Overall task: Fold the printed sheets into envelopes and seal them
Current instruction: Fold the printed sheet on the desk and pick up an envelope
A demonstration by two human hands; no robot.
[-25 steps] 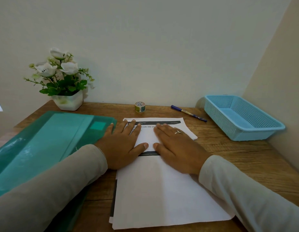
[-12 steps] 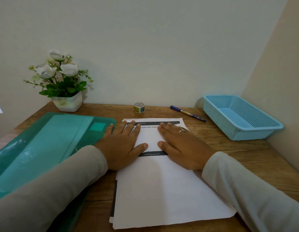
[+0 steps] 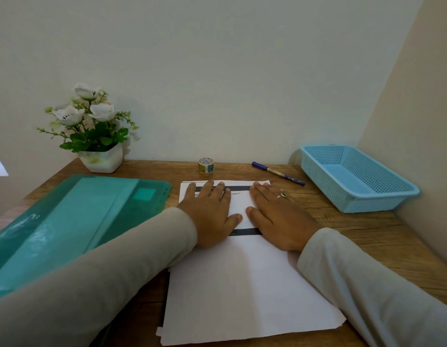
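Now flat at mid-desk [image 3: 367,236], the printed sheet [image 3: 242,284] lies under the left hand [image 3: 210,214] and right hand [image 3: 280,216]. Their fingers [image 3: 208,189], straight and spread, have slid to its far edge. Creasing seems under way; sealing awaits, the tape roll [image 3: 206,165] untouched beyond.

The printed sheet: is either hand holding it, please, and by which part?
Neither grips it: left hand and right hand press flat on the printed sheet, far end.
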